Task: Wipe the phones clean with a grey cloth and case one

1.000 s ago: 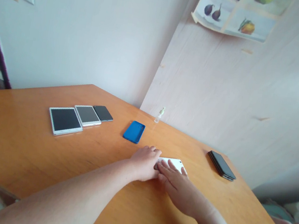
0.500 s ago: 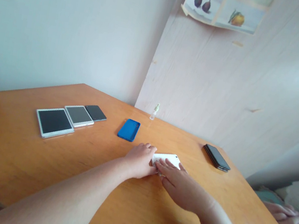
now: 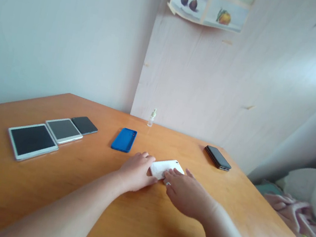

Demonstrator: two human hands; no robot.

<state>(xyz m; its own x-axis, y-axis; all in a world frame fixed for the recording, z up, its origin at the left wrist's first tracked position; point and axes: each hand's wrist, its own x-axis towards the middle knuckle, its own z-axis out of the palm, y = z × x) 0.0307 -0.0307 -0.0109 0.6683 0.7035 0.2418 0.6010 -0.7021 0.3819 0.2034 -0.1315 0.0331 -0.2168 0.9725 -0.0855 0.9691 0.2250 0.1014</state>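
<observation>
A white phone [image 3: 158, 168] lies back side up on the wooden table, its camera corner pointing away to the right. My left hand [image 3: 136, 171] grips its left end, thumb along the near edge and fingers at the far side. Across the right part of the phone rests my right hand [image 3: 188, 192], its fingers stretched out and flat on the back. Something small and whitish shows by those fingers; I cannot make out whether it is a ring or something else. Just beyond my left hand lies an open blue phone case [image 3: 124, 140], inside facing up.
On the left lie two white-framed tablets [image 3: 33, 140] [image 3: 64, 130] and a dark tablet [image 3: 84, 125] in a slanting row. A small clear spray bottle [image 3: 151, 118] stands near the wall. Stacked dark phones [image 3: 217, 158] lie at the right on the table [image 3: 80, 186].
The view has turned slightly to the right, so the table's things appear farther left. My left hand keeps hold of the phone, and my right fingers stay on its back.
</observation>
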